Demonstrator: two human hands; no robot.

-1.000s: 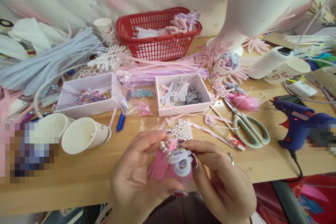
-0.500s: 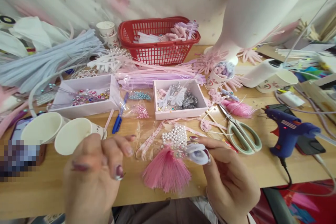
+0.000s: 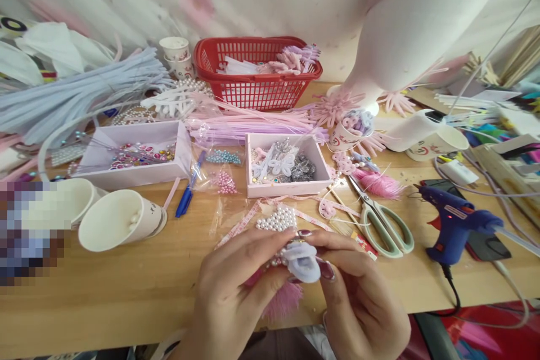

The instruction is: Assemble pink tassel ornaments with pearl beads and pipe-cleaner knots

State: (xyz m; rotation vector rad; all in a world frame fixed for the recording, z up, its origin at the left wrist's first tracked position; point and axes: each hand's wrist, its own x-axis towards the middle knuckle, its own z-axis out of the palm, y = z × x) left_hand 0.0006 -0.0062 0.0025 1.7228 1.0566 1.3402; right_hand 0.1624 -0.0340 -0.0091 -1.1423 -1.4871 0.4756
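Both hands meet at the front middle of the table around a pale blue fuzzy pipe-cleaner ornament. My left hand pinches its left side, where pearl beads show, between thumb and fingers. On the other side, my right hand grips it between thumb and fingertips. A pink tassel hangs below the ornament, partly hidden by my left hand. Just beyond the fingers lie loose white pearls and a pink printed ribbon.
A blue glue gun with its cord and green-handled scissors lie right. Two small boxes of beads and trims stand behind the hands. A paper cup lies tipped at left. A red basket stands at the back.
My left hand has moved right from the open table and taken hold of the ornament. My right hand still holds it, slightly lower. The view has shifted slightly.
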